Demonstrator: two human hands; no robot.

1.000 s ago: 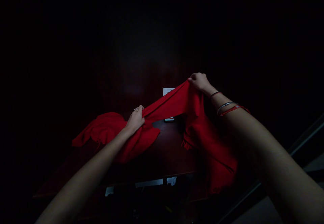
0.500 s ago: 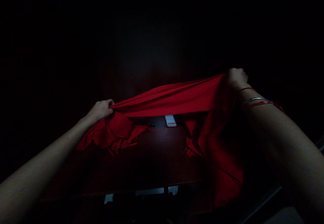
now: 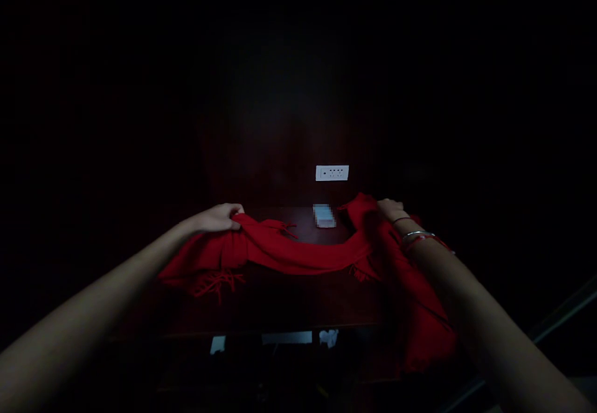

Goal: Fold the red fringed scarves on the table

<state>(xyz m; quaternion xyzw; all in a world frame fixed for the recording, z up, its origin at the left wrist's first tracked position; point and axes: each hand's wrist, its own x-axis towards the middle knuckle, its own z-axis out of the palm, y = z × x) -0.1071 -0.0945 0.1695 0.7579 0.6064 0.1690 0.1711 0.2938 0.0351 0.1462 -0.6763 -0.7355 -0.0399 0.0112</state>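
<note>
A red fringed scarf (image 3: 298, 257) stretches across the dark table between my hands, its middle sagging in a curve. My left hand (image 3: 219, 217) is closed on the scarf at the left, fingers and thumb pinching a fold. At the right, my right hand (image 3: 390, 209) grips another part of it; its fingers are partly hidden. Tassels hang below my left hand and near the middle right. One long end drops over the table's front edge beneath my right forearm, where bracelets circle the wrist.
A phone-like rectangular thing (image 3: 324, 215), blurred out, lies on the table (image 3: 289, 304) behind the scarf. Behind it a white socket panel (image 3: 332, 173) is fixed to the wall. Pale items (image 3: 286, 338) show below the table's front edge. The surroundings are very dark.
Both hands have come closer together, the right one moving down and left. The scarf, taut and raised before, now hangs slack and lower. The socket panel has come into sight.
</note>
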